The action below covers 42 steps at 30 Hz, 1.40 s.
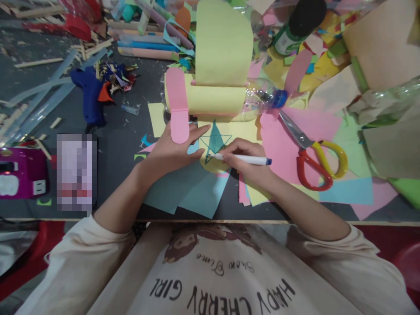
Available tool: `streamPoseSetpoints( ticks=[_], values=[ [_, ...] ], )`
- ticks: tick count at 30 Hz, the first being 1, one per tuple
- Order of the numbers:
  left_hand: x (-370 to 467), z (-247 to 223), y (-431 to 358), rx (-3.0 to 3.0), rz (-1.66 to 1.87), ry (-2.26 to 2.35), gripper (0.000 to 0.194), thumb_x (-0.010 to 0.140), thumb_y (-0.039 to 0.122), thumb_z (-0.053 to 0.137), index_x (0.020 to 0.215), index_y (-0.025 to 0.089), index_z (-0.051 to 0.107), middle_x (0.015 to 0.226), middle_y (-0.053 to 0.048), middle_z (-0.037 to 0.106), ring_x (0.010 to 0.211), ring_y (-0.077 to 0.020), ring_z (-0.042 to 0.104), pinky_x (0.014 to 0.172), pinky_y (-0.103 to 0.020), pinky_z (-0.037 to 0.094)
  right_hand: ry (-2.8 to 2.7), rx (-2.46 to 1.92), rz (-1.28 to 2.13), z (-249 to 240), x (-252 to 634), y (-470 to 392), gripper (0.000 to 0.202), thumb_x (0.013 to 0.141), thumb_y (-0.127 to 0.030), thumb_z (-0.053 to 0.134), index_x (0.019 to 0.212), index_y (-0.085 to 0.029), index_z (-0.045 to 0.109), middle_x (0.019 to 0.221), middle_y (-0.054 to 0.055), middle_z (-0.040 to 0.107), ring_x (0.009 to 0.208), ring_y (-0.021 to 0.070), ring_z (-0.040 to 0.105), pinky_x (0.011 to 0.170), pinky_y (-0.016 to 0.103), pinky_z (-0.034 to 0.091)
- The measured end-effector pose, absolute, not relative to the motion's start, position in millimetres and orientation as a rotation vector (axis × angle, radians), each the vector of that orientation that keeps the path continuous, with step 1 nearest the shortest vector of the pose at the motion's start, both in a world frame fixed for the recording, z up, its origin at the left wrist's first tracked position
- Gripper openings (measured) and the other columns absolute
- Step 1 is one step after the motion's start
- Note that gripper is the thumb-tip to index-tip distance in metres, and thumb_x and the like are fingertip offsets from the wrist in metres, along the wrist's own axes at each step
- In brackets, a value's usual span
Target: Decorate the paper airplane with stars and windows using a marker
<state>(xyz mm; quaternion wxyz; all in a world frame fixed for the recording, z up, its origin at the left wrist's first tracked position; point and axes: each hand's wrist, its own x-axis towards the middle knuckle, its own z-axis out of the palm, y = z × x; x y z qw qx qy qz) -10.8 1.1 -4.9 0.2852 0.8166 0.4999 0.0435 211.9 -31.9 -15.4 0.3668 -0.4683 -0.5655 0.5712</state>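
Note:
My right hand [244, 157] grips a white marker pen [251, 159] with a blue end, its tip on a yellow paper wing [244, 130]. On that paper is a blue-green star [215, 141], partly coloured in. My left hand [175, 146] lies with fingers spread at the paper's left side, partly hidden by a pink paper strip [180, 127]. The strip sits across a plastic bottle [259, 94] wrapped in yellow paper, which lies on its side just beyond both hands. A second yellow wing [224, 41] extends from the bottle's far side.
Scissors [305, 142] with red and yellow handles lie on coloured paper to the right. At left are a blue glue gun [90, 94], a pixelated rectangular object [75, 173] and a purple box [22, 175]. Paper rolls [149, 46] and a green bottle [292, 33] stand farther back.

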Motion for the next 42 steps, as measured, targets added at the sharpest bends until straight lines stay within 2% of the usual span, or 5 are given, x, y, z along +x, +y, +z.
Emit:
streamPoseSetpoints(
  ticks=[3, 10, 28, 35, 42],
  values=[
    [-11, -5, 1, 2.185, 0.116, 1.340, 0.059, 0.100, 0.049, 0.053, 0.156, 0.031, 0.047, 0.144, -0.007, 0.062, 0.136, -0.0332, 0.053, 0.118, -0.046, 0.039, -1.336, -1.194, 1.436, -16, 211, -32, 0.031, 0.086, -0.049, 0.074, 0.075, -0.021, 0.066, 0.064, -0.002, 0.065, 0.055, 0.0112, 0.056, 0.051, 0.024, 0.041],
    [-9, -1, 1, 2.162, 0.059, 1.363, 0.059, 0.100, 0.049, 0.050, 0.157, 0.031, 0.046, 0.140, -0.006, 0.063, 0.136, -0.0315, 0.052, 0.119, -0.042, 0.038, -1.546, -1.184, 1.366, -15, 213, -34, 0.013, 0.087, -0.031, 0.071, 0.083, -0.020, 0.067, 0.069, -0.002, 0.066, 0.058, 0.0108, 0.057, 0.054, 0.023, 0.041],
    [-8, 0, 3, 2.169, -0.015, 1.372, 0.061, 0.100, 0.045, 0.049, 0.159, 0.031, 0.043, 0.143, -0.006, 0.062, 0.138, -0.0314, 0.052, 0.120, -0.043, 0.038, -1.762, -1.099, 1.423, -14, 216, -35, 0.025, 0.094, -0.036, 0.062, 0.074, -0.020, 0.062, 0.069, -0.001, 0.066, 0.061, 0.0122, 0.059, 0.059, 0.028, 0.043],
    [-8, 2, 2, 2.157, -0.011, 1.392, 0.060, 0.099, 0.044, 0.049, 0.158, 0.032, 0.045, 0.146, -0.005, 0.060, 0.139, -0.0311, 0.050, 0.120, -0.044, 0.038, -1.647, -1.126, 1.540, -16, 214, -33, 0.019, 0.085, -0.034, 0.067, 0.072, -0.021, 0.063, 0.065, -0.002, 0.064, 0.060, 0.0127, 0.057, 0.056, 0.027, 0.043],
    [-5, 7, 1, 2.129, -0.063, 1.412, 0.061, 0.099, 0.044, 0.047, 0.159, 0.032, 0.042, 0.147, -0.003, 0.059, 0.143, -0.0294, 0.048, 0.123, -0.040, 0.035, -1.565, -1.214, 1.294, -17, 213, -31, 0.018, 0.086, -0.030, 0.066, 0.071, -0.021, 0.063, 0.066, -0.002, 0.065, 0.062, 0.0126, 0.058, 0.057, 0.026, 0.042]
  ],
)
